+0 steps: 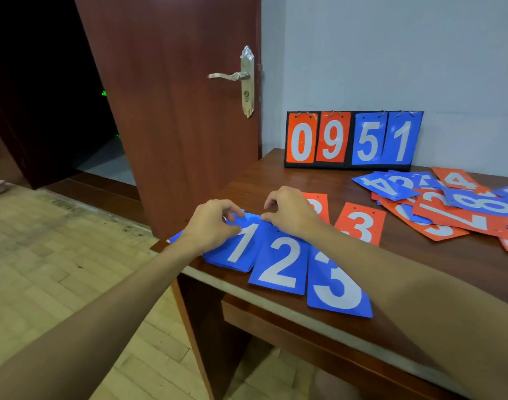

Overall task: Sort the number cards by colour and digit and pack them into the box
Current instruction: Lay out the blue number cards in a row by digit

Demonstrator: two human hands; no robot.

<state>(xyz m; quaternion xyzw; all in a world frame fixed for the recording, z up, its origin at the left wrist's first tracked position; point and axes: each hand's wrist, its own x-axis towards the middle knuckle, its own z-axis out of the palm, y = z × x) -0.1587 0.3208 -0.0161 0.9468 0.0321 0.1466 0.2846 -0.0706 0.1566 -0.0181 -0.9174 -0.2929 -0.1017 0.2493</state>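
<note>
Blue stack [239, 252], white 1; left hand [209, 225], right hand [290, 213] pinch top

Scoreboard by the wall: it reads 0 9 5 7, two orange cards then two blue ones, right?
Not quite. The last blue card on the scoreboard shows 1, not 7. It reads 0 9 5 1, two orange cards then two blue ones, as the head view shows.

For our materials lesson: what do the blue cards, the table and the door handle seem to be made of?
Blue cards: probably thin plastic or laminated card, flat with a slight sheen. Table: dark wood or veneer, polished, grain visible. Door handle: silvery metal, reflective.
</note>
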